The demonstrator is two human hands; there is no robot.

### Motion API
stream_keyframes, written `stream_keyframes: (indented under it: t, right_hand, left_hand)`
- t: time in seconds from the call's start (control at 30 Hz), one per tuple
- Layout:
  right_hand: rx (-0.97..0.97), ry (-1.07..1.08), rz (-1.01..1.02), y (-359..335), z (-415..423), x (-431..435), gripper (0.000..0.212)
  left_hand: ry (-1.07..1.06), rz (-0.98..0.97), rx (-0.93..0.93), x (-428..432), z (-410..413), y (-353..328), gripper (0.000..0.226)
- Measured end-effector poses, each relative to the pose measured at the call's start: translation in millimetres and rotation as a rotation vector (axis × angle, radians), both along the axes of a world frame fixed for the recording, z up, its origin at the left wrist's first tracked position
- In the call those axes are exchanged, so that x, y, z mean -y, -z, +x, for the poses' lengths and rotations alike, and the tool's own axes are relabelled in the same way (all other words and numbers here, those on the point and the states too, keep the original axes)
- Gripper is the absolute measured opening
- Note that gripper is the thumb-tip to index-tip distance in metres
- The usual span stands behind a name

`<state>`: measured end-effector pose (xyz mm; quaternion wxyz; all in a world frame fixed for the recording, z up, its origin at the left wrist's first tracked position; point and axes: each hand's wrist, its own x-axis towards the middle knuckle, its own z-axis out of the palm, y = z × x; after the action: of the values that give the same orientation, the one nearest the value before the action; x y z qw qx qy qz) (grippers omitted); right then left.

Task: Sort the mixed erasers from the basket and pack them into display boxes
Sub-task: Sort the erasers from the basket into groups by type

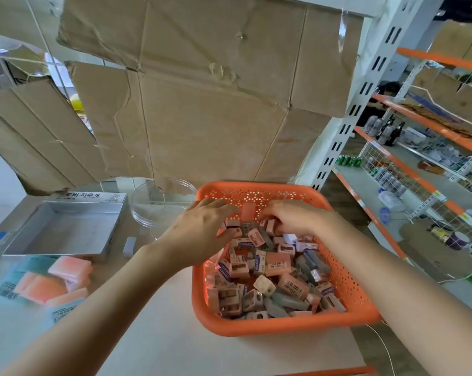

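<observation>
Toward the far end of the orange basket, both hands are down among the mixed erasers, a loose heap of pink, gray and white pieces, some with barcode labels. The basket stands on the pale table, right of centre.

The left hand reaches in over the basket's left rim. Its grip is closed: thumb and fingertips pinch a pink eraser at the top of the heap. The right hand comes in from the right, its fingers curled down into the pieces. Whether its grip holds anything cannot be told, since the fingertips are buried. Between the two hands an upright pink piece leans against the basket's far wall.

Left of the basket lies an open silver display box, its raised lid printed with Korean text. A clear round container sits between the box and the basket. A small white eraser lies on the table just beside the box. Nearer, at the left, a blurred teal box holds pink and orange blocks. Cardboard sheets stand behind the table, and stocked shelves run along the right.
</observation>
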<state>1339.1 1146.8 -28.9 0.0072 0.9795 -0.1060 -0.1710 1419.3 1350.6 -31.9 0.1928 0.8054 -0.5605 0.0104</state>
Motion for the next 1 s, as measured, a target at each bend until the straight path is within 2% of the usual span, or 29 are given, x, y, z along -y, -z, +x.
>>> stream_keyframes:
  t: [0.17,0.3,0.47,0.73,1.0]
  right_hand:
    - [0.042,-0.018,0.051,-2,-2,1,0.022]
    - [0.140,0.031,0.107,-7,-8,3,0.025]
    - [0.375,0.133,0.161,-17,-31,4,0.022]
    - [0.494,0.231,0.313,-14,-65,3,0.020]
    - [0.584,0.261,0.392,-5,-69,7,0.017]
  left_hand:
    - [0.006,0.006,0.007,0,1,0,0.042]
    - [0.019,0.033,-0.001,3,2,-2,0.041]
    - [0.060,0.139,-0.078,25,0,-12,0.042]
    - [0.088,0.469,-0.056,95,2,3,0.038]
    - [0.021,0.493,-0.086,116,-10,15,0.037]
